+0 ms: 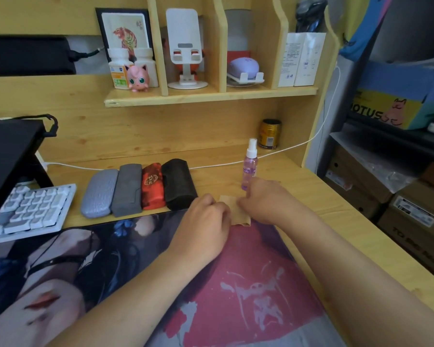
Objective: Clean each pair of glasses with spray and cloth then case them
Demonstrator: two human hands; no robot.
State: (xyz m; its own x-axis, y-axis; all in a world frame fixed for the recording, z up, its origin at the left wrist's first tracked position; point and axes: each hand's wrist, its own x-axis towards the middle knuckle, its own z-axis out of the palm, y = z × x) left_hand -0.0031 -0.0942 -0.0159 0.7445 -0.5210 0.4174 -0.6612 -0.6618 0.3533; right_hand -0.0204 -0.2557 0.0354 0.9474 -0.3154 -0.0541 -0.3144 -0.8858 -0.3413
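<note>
Left grip: the left hand [206, 221], at frame centre, has curled fingers pinching the left edge of the tan cloth [236, 211].
Right grip: the right hand [263, 201] pinches the cloth's right edge; both hands rest low on the tabletop [311, 196].
Cloth: a small folded tan piece between the hands, lying across the upper edge of the printed desk mat [236, 284].
Spray bottle: a purple spray bottle [249, 164] stands upright just behind the right hand, its base hidden.
Cases: four closed cases in a row left of the hands, side by side: lilac case [99, 194], grey case [127, 190], red case [153, 186], black case [178, 184]. Contents cannot be seen.
Can: a gold can [269, 134] stands near the back wall, upper right of centre.
Keyboard: a white keyboard [30, 209] lies at the left edge.
</note>
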